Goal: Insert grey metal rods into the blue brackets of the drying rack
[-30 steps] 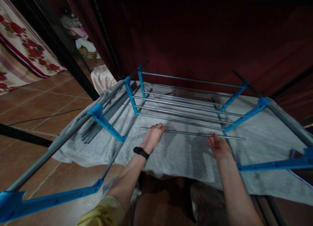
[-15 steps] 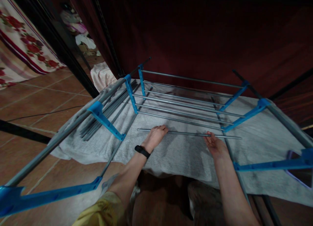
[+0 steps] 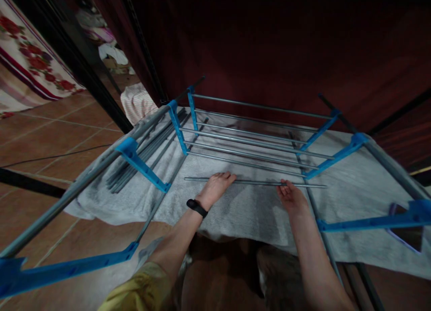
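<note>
A thin grey metal rod (image 3: pixel 257 182) lies level across the view, just above the grey cloth. My left hand (image 3: pixel 218 185) is closed around its left part, back of the hand up, a black band at the wrist. Further right, my right hand (image 3: pixel 289 195) pinches the same rod between thumb and fingers, palm partly turned up. Both rod ends stick out past my hands. Beyond it stands a frame of grey tubes with blue plastic brackets (image 3: pixel 178 127), (image 3: pixel 336 158); several crossbars (image 3: pixel 252 145) span its far brackets. Nearer blue brackets (image 3: pixel 143 165) have no crossbar between them.
Several loose grey rods (image 3: pixel 144 151) lie in a bundle on the grey cloth (image 3: pixel 242 216) at the left. A phone (image 3: pixel 406 228) rests on the cloth at the right. Dark red curtain (image 3: pixel 269 46) hangs behind; black posts (image 3: pixel 77 68) stand at the left, over the tiled floor (image 3: pixel 50 136).
The rod and my right hand have shifted slightly left in the view. My grip on the rod looks the same, and the whole scene has moved a little with the camera.
</note>
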Demonstrator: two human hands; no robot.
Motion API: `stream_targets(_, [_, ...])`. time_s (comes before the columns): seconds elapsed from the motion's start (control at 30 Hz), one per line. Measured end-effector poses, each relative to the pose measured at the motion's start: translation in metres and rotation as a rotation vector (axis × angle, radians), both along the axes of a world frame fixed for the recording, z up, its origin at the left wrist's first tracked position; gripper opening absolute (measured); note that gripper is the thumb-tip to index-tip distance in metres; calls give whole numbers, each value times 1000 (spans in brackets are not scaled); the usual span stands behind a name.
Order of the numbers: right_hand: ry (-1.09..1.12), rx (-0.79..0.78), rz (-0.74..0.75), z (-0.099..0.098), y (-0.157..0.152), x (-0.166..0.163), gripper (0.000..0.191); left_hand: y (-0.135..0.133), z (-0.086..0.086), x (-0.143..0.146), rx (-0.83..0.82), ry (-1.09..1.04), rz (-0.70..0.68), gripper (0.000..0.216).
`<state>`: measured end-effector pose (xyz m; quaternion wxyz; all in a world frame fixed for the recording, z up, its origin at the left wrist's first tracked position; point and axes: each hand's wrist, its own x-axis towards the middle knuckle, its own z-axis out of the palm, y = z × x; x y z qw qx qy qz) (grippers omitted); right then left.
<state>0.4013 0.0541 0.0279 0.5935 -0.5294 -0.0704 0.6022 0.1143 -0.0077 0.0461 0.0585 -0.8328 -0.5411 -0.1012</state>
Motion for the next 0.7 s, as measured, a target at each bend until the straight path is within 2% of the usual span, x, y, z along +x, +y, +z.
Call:
stream_targets(0.3, [13,-3,44,1,1,0,15,3,5,-5,-68,8,6,26])
stream_targets(0.7, [73,24,-40,9,2,-6,16,14,2,-26,-172,-233,46,39])
